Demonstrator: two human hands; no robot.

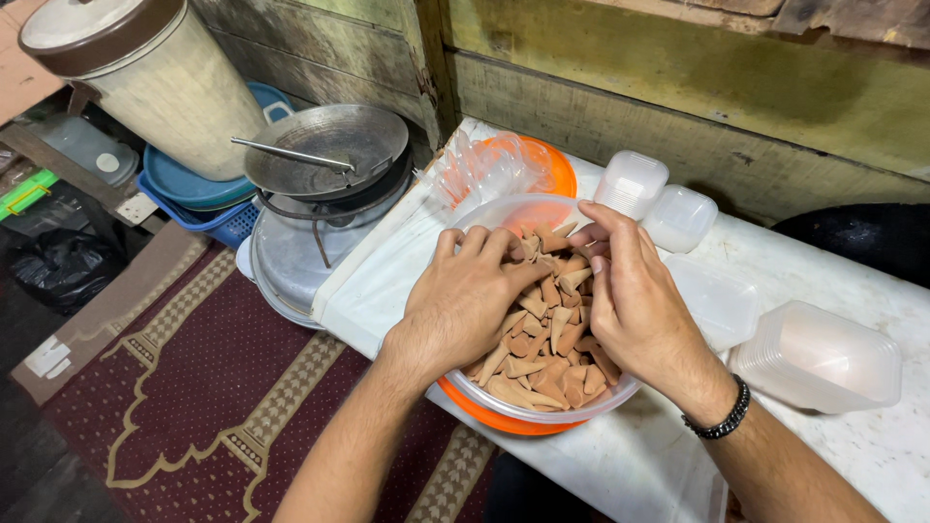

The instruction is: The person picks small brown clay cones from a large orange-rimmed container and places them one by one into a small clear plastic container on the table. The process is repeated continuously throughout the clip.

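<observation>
Both hands in a clear bowl at the table's near edge, left hand and right hand fingers curled, gripping brown cone-shaped snacks, stacked lidded plastic containers just beside

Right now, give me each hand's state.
Left hand: curled over the brown cones in the bowl; grip hidden.
Right hand: fingers pinching cones.

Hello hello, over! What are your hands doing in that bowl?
Left hand and right hand both in the clear bowl, fingers among the brown cone pieces. Empty plastic tubs stacked right. Nothing blocking.
</observation>
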